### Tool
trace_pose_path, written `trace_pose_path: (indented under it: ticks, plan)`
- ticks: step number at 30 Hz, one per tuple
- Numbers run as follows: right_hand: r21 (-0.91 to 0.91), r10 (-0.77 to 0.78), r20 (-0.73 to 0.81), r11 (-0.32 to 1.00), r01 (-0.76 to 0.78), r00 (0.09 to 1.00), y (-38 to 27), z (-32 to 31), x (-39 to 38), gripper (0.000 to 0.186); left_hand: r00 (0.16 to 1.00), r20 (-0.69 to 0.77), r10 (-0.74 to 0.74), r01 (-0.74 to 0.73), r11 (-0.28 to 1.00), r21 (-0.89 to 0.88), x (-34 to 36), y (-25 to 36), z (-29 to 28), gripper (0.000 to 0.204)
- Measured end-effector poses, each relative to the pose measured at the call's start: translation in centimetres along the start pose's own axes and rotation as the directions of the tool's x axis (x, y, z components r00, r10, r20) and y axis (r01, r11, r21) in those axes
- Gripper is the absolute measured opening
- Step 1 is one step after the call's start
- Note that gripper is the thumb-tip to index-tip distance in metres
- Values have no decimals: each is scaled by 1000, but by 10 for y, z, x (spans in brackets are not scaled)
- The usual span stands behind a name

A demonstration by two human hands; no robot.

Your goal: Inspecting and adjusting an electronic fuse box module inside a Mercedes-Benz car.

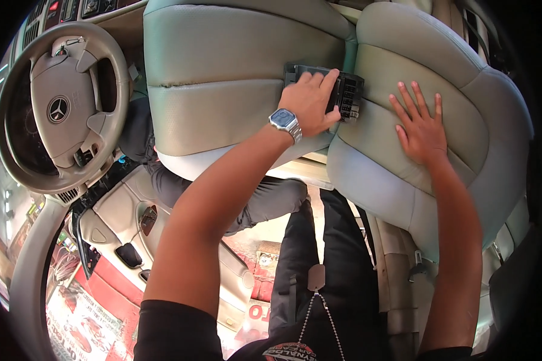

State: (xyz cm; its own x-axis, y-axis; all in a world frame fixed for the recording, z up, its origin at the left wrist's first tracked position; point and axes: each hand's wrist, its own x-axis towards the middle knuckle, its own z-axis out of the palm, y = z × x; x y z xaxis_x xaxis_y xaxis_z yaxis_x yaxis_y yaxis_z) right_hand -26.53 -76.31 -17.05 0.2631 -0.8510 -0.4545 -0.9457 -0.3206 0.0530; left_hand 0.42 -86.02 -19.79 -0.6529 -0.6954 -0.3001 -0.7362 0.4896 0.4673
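Note:
My left hand [310, 103], with a silver watch on its wrist, grips a black electronic unit [348, 90] from above. The index finger reaches toward its far edge and the thumb lies at its near side. The unit rests at the back of the beige seat cushion [223, 114], up against the seat backrest [427, 66]. Rows of small sockets show on its right end; my hand covers its middle. My right hand [423, 129] lies flat on the backrest, fingers spread, holding nothing.
A beige steering wheel [119, 78] is at the far left, with the open door panel [123, 207] below it. A bent leg in dark grey trousers [277, 201] is beside the seat's near edge. A dog-tag pendant [316, 277] hangs on a bead chain over my legs.

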Motion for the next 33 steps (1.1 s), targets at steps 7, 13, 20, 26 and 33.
trace_pose_path:
  ticks: [7, 13, 20, 26, 33]
  plan:
    - [10, 1, -6, 1000, -1, 1000, -1, 2, 1, 62, 973, -206, 101, -45, 964, 261, 8, -40, 21, 77]
    - [14, 7, -1, 1000, -7, 1000, 4, 6, -1, 63, 987, -43, 156, -148, 979, 138, 5, -53, -1, 81]
    - [6, 23, 42, 1000, -23, 999, 2, -2, 1, 63, 979, 187, 78, -111, 978, 177, 16, -51, -24, 84]
    - [-26, 30, 64, 999, -28, 998, -4, -3, 6, 63, 972, 183, 145, -161, 984, 78, 12, -61, -43, 79]
    - [-41, 34, 112, 999, -30, 993, -5, -6, 1, 64, 980, 174, 96, -100, 995, 16, -54, -72, -111, 76]
